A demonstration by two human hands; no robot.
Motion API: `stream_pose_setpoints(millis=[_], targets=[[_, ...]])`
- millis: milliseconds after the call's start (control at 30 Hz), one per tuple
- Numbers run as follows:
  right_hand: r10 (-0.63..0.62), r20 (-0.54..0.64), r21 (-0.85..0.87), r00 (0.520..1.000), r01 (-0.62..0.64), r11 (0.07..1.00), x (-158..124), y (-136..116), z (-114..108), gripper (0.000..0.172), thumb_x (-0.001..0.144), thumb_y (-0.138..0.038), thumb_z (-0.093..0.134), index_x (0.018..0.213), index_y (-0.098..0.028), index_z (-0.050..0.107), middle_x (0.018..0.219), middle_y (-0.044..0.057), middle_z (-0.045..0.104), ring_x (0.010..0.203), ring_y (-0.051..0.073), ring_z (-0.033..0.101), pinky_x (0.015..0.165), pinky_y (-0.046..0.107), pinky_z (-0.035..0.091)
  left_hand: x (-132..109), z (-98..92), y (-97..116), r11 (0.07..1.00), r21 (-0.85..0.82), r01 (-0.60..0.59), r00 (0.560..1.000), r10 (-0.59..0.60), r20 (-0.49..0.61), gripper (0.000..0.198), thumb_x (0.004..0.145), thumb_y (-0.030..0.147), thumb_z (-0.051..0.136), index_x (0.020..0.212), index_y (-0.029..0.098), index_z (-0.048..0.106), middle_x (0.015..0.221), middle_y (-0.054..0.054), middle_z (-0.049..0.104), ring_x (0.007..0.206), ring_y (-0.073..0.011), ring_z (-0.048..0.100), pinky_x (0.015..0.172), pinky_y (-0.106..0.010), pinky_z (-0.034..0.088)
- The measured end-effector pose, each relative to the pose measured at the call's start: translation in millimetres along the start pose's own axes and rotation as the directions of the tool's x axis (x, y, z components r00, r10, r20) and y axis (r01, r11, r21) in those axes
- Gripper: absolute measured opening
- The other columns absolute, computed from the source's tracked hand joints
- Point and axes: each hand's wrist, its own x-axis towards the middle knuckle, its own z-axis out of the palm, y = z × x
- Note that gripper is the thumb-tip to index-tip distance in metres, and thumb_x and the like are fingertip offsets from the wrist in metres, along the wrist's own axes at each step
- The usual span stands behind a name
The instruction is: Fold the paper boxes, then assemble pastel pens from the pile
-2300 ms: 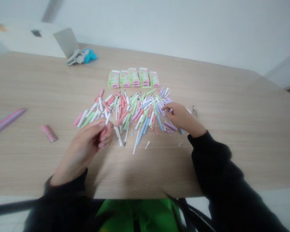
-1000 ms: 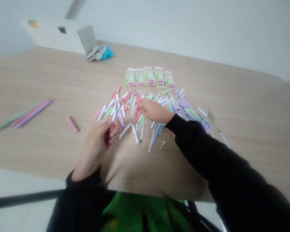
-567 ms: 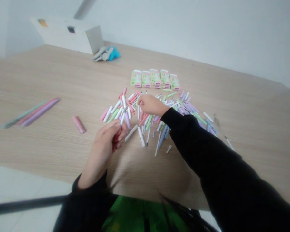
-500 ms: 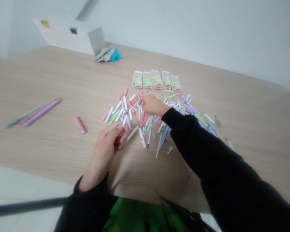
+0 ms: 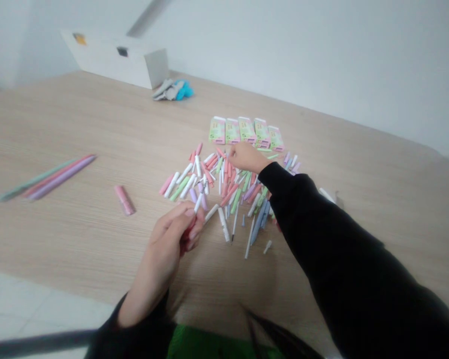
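Observation:
My left hand [image 5: 171, 240] is in front of the pile, its fingers closed on a thin white pen part [image 5: 200, 198] with a pinkish piece showing low in the grip. A scattered pile of pastel pen barrels, caps and white refills [image 5: 224, 192] lies on the wooden table [image 5: 78, 124]. My right hand [image 5: 247, 157], in a black sleeve, reaches over the pile, with its fingertips down among pink pieces near the far edge. Whether those fingers hold anything is hidden. Several pink-and-green cardboard boxes [image 5: 245, 130] stand in a row just beyond it.
Long pastel pens [image 5: 48, 177] and a pink tube [image 5: 124, 200] lie left of the pile. Grey and blue soft items [image 5: 174, 90] sit on the far table edge, near a white box [image 5: 115, 57]. My black sleeve covers the pile's right side.
My right hand has moved farther across the pile toward the boxes. My left hand has lifted the white pen part slightly, and the view has tilted, shifting the table.

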Motion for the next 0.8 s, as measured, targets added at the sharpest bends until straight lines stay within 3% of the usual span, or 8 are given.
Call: stream_pose_setpoints(millis=[167, 467, 800], targets=[[0.075, -0.025, -0.037, 0.997, -0.076, 0.996, 14, -10, 18, 0.029, 0.082, -0.018, 0.058, 0.103, -0.005, 0.074, 0.100, 0.025, 0.075, 0.096, 0.033, 0.072, 0.077, 0.035, 0.053, -1, 1.0, 1, 1.000, 0.000, 0.007, 1.000, -0.007, 0.002, 0.029, 0.092, 0.037, 0.051, 0.069, 0.019, 0.049, 0.056, 0.004, 0.036, 0.047, -0.0098, 0.029, 0.043, -0.023, 0.023], [0.125, -0.024, -0.055, 0.992, -0.126, 0.990, 14, -18, 25, 0.036, 0.079, -0.019, 0.061, 0.112, -0.008, 0.073, 0.105, 0.024, 0.076, 0.102, 0.035, 0.072, 0.079, 0.036, 0.055, 0, 2.0, -1, 1.000, -0.014, -0.005, 0.999, 0.005, 0.035, 0.028, 0.094, 0.035, 0.051, 0.073, 0.018, 0.053, 0.058, 0.004, 0.038, 0.047, -0.0088, 0.031, 0.045, -0.023, 0.022], [0.114, -0.014, -0.004, 0.993, -0.114, 0.993, 11, -24, 25, 0.025, 0.077, -0.014, 0.061, 0.096, -0.008, 0.076, 0.093, 0.022, 0.077, 0.094, 0.033, 0.073, 0.076, 0.034, 0.054, 4, 1.8, -5, 0.999, 0.039, -0.016, 1.000, 0.015, 0.025, 0.027, 0.095, 0.033, 0.050, 0.073, 0.017, 0.051, 0.058, 0.005, 0.037, 0.046, -0.0073, 0.030, 0.044, -0.022, 0.022]])
